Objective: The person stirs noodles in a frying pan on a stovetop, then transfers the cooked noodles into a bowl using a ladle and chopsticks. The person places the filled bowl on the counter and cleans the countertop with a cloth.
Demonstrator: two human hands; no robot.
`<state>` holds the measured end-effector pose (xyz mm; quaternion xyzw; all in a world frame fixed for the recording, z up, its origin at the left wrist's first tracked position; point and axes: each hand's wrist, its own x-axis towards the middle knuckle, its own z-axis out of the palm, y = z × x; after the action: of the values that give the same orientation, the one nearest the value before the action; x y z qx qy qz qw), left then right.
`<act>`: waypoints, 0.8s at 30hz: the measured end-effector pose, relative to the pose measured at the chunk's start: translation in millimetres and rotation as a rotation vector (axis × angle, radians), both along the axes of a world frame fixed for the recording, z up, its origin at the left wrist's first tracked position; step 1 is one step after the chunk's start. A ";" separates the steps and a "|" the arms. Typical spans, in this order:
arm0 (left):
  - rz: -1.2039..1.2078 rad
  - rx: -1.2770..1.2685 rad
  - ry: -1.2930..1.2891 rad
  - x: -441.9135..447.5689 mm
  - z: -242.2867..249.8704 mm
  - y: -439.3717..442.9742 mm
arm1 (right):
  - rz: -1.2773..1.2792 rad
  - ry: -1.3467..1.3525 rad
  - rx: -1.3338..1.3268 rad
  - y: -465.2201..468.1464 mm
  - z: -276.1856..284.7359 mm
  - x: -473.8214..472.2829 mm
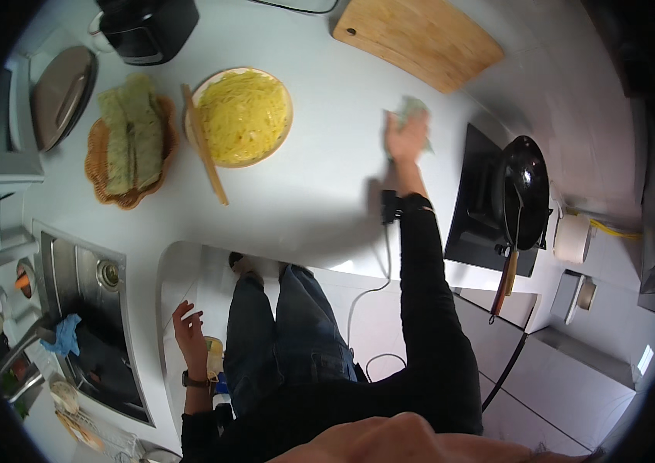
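Observation:
My right hand [407, 134] presses a pale green cloth [416, 106] flat against the white countertop [327, 191], between a plate and the stove. Motion blurs the hand and the cloth slightly. Beside the counter's inner edge, my left hand [190, 335] hangs in the air with its fingers loosely apart and nothing in them. To the left of the cloth stands a round plate [286, 124] heaped with yellow shreds [243, 116], perhaps shredded potato. Wooden chopsticks [205, 151] rest across its left rim.
A scalloped wicker basket [96, 168] holds flatbread pieces [148, 139]. A wooden cutting board [420, 37] lies at the back. On the right, a black wok [527, 185] with a ladle sits on the cooktop [469, 226]. A sink [67, 254] with a blue cloth [66, 334] is at left.

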<state>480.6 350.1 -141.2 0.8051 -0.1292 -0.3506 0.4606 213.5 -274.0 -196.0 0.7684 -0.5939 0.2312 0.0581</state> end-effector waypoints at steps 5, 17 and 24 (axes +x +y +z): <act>-0.110 -0.054 0.084 -16.9 -2.9 -48.9 | 0.870 0.054 0.400 179.2 24.0 72.7; -0.202 0.024 0.068 -19.2 -6.1 -73.0 | -0.271 0.257 0.065 -73.2 21.7 -49.8; -0.270 -0.061 0.167 -34.3 -2.6 -94.6 | 1.127 -0.087 0.501 199.4 34.4 50.9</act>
<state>446.3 255.6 -143.8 0.7340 -0.2081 -0.4711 0.4426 264.4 -74.5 -161.7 0.9442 -0.1345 0.1109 -0.2795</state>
